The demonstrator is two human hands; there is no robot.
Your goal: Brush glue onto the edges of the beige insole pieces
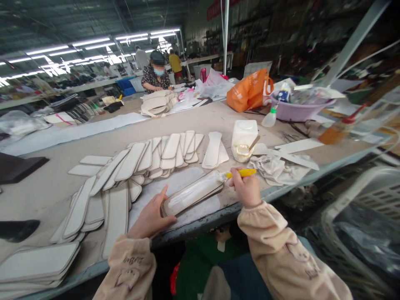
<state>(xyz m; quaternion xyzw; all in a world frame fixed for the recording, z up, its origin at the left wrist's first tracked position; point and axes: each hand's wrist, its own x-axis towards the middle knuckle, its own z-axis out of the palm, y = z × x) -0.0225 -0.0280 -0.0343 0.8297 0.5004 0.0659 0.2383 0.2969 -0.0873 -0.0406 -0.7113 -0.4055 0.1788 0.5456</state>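
Observation:
My right hand (246,188) is closed round a yellow-handled brush (250,171). Its bristles touch the far right end of a long white panel with rounded corners (195,192), whose face has a wet, glossy white coat. This panel lies on top of a small stack, over a pale sheet (200,211) at the table edge. Thumb and fingers of my left hand (153,214) clasp the stack's left end. Beyond the brush stands a cut-open white plastic jug (244,133) with white paste and a stick (254,143) in it.
Many similar panels (115,212) lie in overlapping piles to the left. A crumpled cloth (275,168) and white strips (298,145) lie at right. Farther back are an orange bag (248,92), a lilac basin (293,109) and a seated co-worker (156,75). A plastic crate (353,196) stands below right.

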